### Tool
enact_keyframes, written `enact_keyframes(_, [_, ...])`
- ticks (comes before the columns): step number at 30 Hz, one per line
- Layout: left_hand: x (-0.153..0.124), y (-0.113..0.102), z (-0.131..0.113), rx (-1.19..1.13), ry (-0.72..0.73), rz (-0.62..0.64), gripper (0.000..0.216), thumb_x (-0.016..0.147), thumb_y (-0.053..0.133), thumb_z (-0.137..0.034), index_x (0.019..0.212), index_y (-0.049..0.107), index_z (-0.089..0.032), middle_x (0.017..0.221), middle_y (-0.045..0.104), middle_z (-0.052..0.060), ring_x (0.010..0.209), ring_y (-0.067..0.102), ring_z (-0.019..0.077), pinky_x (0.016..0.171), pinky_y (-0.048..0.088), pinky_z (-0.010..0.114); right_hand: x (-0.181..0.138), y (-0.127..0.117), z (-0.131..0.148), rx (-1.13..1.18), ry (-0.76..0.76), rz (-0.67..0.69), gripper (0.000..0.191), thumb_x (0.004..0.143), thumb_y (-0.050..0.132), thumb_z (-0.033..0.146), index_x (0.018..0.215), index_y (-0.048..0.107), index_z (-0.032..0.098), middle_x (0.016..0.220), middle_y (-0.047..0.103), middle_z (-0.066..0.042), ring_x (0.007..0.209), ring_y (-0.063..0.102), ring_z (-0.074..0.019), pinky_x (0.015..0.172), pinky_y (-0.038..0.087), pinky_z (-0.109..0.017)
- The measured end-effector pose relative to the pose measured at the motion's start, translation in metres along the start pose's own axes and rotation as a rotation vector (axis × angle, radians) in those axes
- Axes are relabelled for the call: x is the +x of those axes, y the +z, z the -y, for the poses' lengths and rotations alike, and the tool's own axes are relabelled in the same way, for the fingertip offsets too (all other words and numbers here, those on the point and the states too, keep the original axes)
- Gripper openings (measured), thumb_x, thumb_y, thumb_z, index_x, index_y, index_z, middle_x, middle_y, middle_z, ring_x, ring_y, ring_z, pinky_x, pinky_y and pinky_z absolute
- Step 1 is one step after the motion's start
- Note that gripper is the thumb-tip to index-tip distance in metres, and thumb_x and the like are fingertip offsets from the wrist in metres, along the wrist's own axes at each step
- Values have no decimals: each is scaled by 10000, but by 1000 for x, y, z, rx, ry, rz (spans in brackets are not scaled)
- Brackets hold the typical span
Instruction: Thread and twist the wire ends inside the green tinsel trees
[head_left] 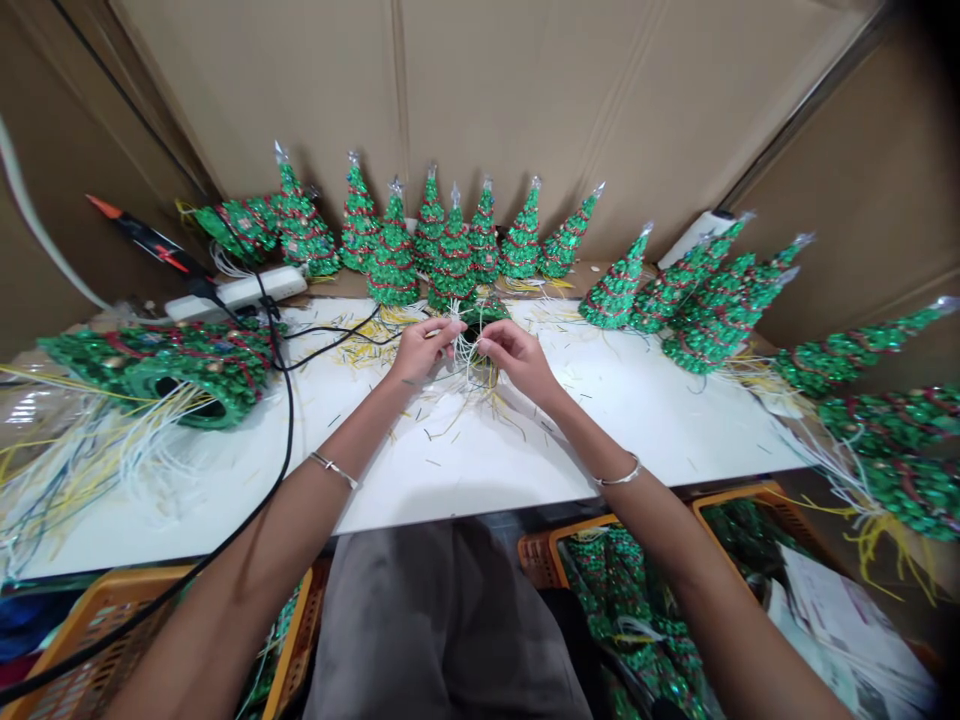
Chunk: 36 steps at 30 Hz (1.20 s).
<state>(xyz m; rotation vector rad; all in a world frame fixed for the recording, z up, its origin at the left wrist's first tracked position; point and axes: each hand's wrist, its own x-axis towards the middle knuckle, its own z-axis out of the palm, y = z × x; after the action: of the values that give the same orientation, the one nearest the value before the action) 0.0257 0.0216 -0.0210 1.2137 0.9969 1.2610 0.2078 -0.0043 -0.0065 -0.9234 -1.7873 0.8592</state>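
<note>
Mid-counter [637, 420]: tree [491, 309] behind my hands, base seemingly toward me, presumably so the wires [466, 352] stay reachable. Left hand [426, 350], grip pinched on wires; right hand [519, 358] likewise, perhaps separating strands.

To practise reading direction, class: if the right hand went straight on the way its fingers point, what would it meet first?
The right hand would most likely meet the white wires just in front of it, then perhaps the left hand, though depth is hard to judge.
</note>
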Motion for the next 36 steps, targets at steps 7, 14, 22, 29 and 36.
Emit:
enact_keyframes(7, [-5, 4, -3, -28, -23, -3, 439, 612, 802, -541, 828, 739, -164, 486, 538, -25, 392, 315, 54, 409, 180, 227, 1, 10, 3, 96, 94, -61, 404, 822, 628, 588, 859, 568, 191, 700, 502, 23, 609, 438, -104, 562, 365, -238])
enact_keyframes(14, [-3, 7, 0, -80, -2, -12, 431, 590, 824, -531, 786, 730, -159, 470, 536, -23, 419, 388, 69, 425, 237, 217, 0, 17, 0, 85, 115, -117, 365, 849, 616, 525, 996, 602, 191, 633, 440, 47, 576, 383, -114, 540, 316, -247])
enact_keyframes(22, [-3, 8, 3, -103, -27, -36, 463, 591, 822, -536, 824, 734, -146, 453, 515, -39, 388, 381, 58, 397, 232, 196, -4, 20, 4, 27, 47, -138, 281, 889, 600, 405, 1039, 661, 176, 622, 430, 44, 578, 361, -111, 545, 290, -255])
enact_keyframes(29, [-5, 11, 2, -151, -45, -27, 459, 564, 851, -512, 804, 728, -141, 485, 532, -33, 390, 416, 63, 377, 275, 195, -4, 23, 3, 55, 37, -179, 252, 883, 614, 381, 1011, 667, 171, 620, 436, 43, 573, 351, -107, 536, 278, -254])
enact_keyframes(36, [-6, 11, 3, -171, -55, 16, 478, 570, 855, -517, 837, 732, -140, 518, 562, -22, 391, 418, 61, 369, 273, 198, -3, 24, 1, 25, 49, -185, 226, 877, 621, 394, 938, 662, 181, 630, 481, 38, 573, 386, -105, 541, 318, -247])
